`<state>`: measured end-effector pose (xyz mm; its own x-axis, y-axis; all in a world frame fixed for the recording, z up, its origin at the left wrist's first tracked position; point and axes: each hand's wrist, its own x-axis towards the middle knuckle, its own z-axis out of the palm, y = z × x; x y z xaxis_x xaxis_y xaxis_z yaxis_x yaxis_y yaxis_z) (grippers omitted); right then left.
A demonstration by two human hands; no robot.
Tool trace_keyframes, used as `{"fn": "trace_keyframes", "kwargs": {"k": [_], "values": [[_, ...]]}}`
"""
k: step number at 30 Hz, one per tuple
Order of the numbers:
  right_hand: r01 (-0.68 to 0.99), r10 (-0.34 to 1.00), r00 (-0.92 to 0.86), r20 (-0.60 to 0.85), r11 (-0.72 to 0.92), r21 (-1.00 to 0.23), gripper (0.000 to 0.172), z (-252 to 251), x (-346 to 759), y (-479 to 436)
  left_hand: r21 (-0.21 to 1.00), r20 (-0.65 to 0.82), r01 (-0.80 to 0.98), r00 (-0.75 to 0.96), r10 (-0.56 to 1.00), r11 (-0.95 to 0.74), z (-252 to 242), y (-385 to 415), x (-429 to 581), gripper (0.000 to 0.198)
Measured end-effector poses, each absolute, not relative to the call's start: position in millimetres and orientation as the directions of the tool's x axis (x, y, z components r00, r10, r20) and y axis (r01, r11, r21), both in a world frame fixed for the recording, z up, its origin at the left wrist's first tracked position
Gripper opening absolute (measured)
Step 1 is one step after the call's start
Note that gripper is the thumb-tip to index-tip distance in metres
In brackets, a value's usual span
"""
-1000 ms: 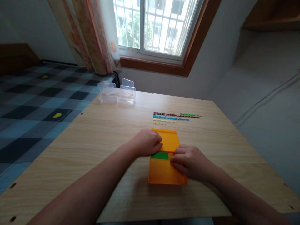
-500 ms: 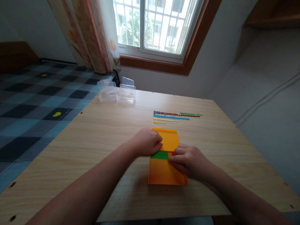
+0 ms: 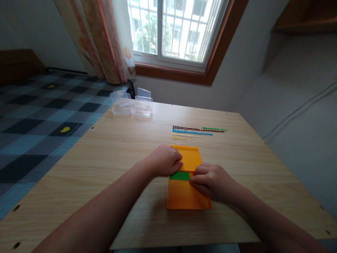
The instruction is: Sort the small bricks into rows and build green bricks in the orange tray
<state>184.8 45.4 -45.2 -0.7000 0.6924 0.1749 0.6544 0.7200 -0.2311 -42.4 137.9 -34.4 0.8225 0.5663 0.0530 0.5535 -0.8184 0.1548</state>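
An orange box [image 3: 188,196] lies on the table in front of me, its shallow lid [image 3: 191,158] opened out flat on the far side. Along the box's far edge, beside the lid, sits a flat green piece [image 3: 179,176]. My left hand [image 3: 167,160] is closed over the left edge of the lid, its fingertips curled onto the orange surface. With bent fingers, my right hand [image 3: 210,180] grips the right side near the seam between box and lid. One of its fingertips reaches the green piece's right end; the exact contact is hidden.
Beyond the lid, rows of small pieces in dark brown [image 3: 181,128], blue [image 3: 181,131], pale cream, yellow and green lie on the wooden table [image 3: 131,137]. Clear plastic boxes [image 3: 143,107] with raised lids stand at the far left corner. A checked bed [image 3: 52,105] adjoins the left.
Both hands keep nearly the same hold on the orange box. The whole view has shifted very slightly; the small pieces and clear boxes stay in place.
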Motion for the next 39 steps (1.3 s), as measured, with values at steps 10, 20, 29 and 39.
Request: {"fn": "trace_keyframes", "kwargs": {"k": [10,20,29,39], "values": [[0.683,0.685,-0.572,0.451,0.702,-0.201,0.017,-26,215,78,0.237,0.158,0.561,0.783,0.601,-0.793,-38,143,-48,0.033],[0.977,0.974,-0.157,0.164,0.177,-0.116,0.018,-5,271,229,0.599,0.237,0.593,0.510,0.827,-0.538,-59,170,-56,0.046],[0.978,0.993,-0.073,-0.090,0.054,-0.201,0.023,-25,280,274,0.665,0.217,0.571,0.468,0.856,-0.481,-59,172,-55,0.046],[0.983,0.989,-0.008,-0.149,-0.019,-0.181,0.026,-35,261,287,0.672,0.216,0.564,0.470,0.855,-0.480,-60,172,-55,0.045]]}}
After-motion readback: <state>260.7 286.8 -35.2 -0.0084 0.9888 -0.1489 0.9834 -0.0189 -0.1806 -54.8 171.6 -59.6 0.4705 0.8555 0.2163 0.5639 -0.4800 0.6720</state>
